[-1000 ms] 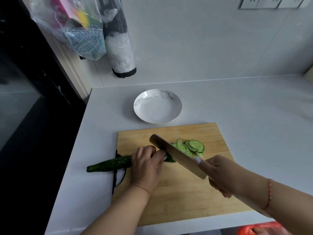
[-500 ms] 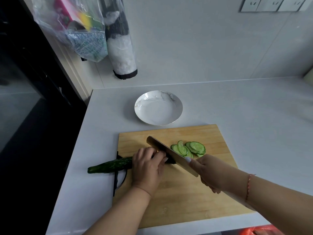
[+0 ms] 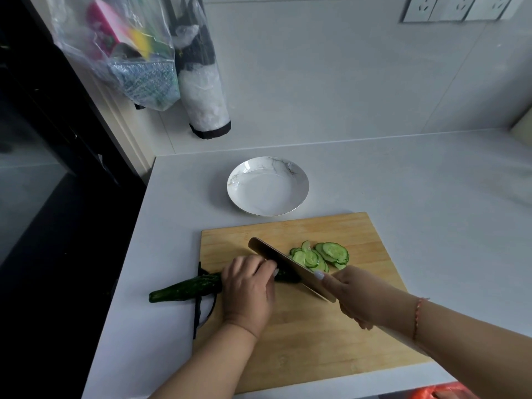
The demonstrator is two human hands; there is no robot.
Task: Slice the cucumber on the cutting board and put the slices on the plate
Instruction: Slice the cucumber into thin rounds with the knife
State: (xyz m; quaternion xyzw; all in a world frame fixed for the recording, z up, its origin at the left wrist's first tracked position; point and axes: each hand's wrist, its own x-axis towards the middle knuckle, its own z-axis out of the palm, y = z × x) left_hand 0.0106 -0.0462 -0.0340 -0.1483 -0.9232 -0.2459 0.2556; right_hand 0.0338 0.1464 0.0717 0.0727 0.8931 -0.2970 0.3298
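Note:
A dark green cucumber (image 3: 185, 287) lies across the left edge of the wooden cutting board (image 3: 311, 341), its left end out over the counter. My left hand (image 3: 249, 292) holds it down with curled fingers near the cut end. My right hand (image 3: 357, 298) grips the handle of a broad knife (image 3: 285, 264), whose blade stands against the cucumber's cut end beside my left fingertips. Several pale green slices (image 3: 319, 256) lie in an overlapping pile just right of the blade. A white bowl-like plate (image 3: 267, 185) sits empty behind the board.
Plastic bags (image 3: 123, 53) and a black-and-white bag (image 3: 201, 82) hang on the wall at the back left. The counter drops off into a dark gap on the left. A black strap (image 3: 198, 309) lies at the board's left edge. Something orange (image 3: 431, 394) shows at the bottom right.
The knife came down on the cucumber, then rose slightly and sits at the cut end again. My left hand stays on the cucumber. The slice pile looks slightly larger.

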